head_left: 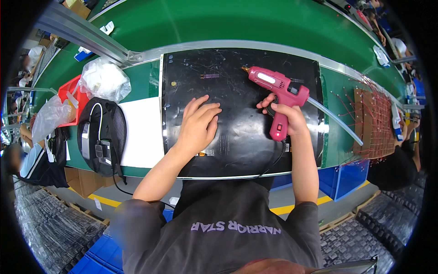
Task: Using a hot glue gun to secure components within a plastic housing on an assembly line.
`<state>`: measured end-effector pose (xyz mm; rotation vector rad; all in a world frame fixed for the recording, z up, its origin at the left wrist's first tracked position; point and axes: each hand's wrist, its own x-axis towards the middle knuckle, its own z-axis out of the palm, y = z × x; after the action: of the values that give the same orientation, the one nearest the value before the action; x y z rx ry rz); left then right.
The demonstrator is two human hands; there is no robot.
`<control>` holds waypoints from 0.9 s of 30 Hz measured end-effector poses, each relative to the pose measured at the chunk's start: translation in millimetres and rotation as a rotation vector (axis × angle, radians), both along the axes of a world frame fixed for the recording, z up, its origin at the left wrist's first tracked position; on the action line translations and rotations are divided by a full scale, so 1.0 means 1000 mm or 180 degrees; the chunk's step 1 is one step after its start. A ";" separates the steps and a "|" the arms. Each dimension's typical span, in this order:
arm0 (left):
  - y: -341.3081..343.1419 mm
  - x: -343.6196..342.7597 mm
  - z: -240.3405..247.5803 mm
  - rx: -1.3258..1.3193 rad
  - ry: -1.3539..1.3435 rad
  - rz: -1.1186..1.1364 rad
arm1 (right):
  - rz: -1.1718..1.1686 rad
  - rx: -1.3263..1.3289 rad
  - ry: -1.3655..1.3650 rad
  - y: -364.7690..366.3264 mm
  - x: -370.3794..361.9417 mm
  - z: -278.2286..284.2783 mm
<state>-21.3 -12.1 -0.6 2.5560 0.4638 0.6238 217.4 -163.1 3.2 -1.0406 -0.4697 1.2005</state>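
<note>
My right hand [289,116] is wrapped round the handle of a pink hot glue gun [279,89]. The gun's brass nozzle points to the upper left, over a black mat [242,157], and a pale glue stick [335,120] sticks out of its back. On the mat, left of the gun, my left hand [199,125] rests with its fingers stretched out and nothing in them. Beyond its fingertips lies a small purplish strip-like piece [210,76], too small to name. A dark cord [275,164] runs from the gun's handle to the mat's near edge.
Left of the mat lie a white sheet [142,132], a black mesh bag [104,137] with devices, a clear plastic bag [104,78] and a red bin [73,89]. At right, red wires [376,125] spread over cardboard. A metal rail separates off a green belt [219,27]. Blue crates [349,178] stand below.
</note>
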 end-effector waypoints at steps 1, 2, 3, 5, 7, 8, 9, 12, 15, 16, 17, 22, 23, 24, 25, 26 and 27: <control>0.000 0.000 0.001 -0.0013 -0.0004 0.0016 | 0.0004 0.0000 0.0023 0.000 0.000 -0.001; -0.001 0.002 0.002 -0.0013 -0.0004 0.0016 | 0.0004 -0.0001 0.0022 0.000 0.000 -0.001; -0.004 0.004 0.005 0.0035 0.0054 0.0105 | 0.0005 0.0001 0.0018 0.000 0.001 -0.001; -0.007 0.005 0.009 0.0084 0.0109 0.0191 | 0.0003 0.0003 0.0011 -0.001 0.000 0.000; -0.008 0.005 0.010 0.0159 0.0242 0.0172 | -0.0033 -0.0103 -0.0048 0.000 -0.002 0.002; -0.006 0.003 0.008 0.0164 0.0238 0.0172 | -0.0033 -0.0098 -0.0052 0.000 -0.003 0.002; -0.004 0.001 0.005 0.0069 0.0198 0.0111 | -0.0016 -0.0084 -0.0063 0.000 -0.003 0.003; 0.000 -0.004 -0.001 -0.0038 0.0145 0.0014 | 0.0000 -0.0062 -0.0064 0.000 -0.003 0.003; -0.004 0.000 0.002 -0.0022 0.0055 0.0069 | -0.0004 -0.0066 -0.0056 0.000 -0.003 0.002; -0.006 0.001 0.004 0.0008 -0.0018 0.0167 | -0.0002 -0.0074 -0.0055 -0.001 -0.003 0.002; -0.007 0.002 0.005 0.0015 -0.0027 0.0165 | -0.0004 -0.0067 -0.0064 -0.001 -0.003 0.002; -0.006 0.002 0.008 0.0008 0.0079 0.0159 | 0.0059 0.0008 0.0030 -0.001 0.000 -0.002; -0.006 0.001 0.008 0.0013 0.0069 0.0152 | 0.0052 0.0013 0.0020 -0.002 0.001 -0.003; -0.006 0.001 0.008 -0.0017 0.0057 0.0103 | 0.0048 -0.0001 0.0044 -0.003 0.001 -0.003; -0.006 0.000 0.008 -0.0043 0.0049 0.0058 | 0.0047 -0.0010 0.0072 -0.003 0.000 -0.003; -0.006 0.000 0.007 -0.0036 0.0042 0.0056 | 0.0045 -0.0003 0.0065 -0.003 0.000 -0.003; -0.007 -0.001 0.006 -0.0052 -0.0046 0.0071 | 0.0045 -0.0008 0.0065 -0.003 -0.001 -0.003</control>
<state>-22.0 -18.6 5.8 2.5324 0.4910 0.6431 216.6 -166.1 0.7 -1.0277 -0.4603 1.2235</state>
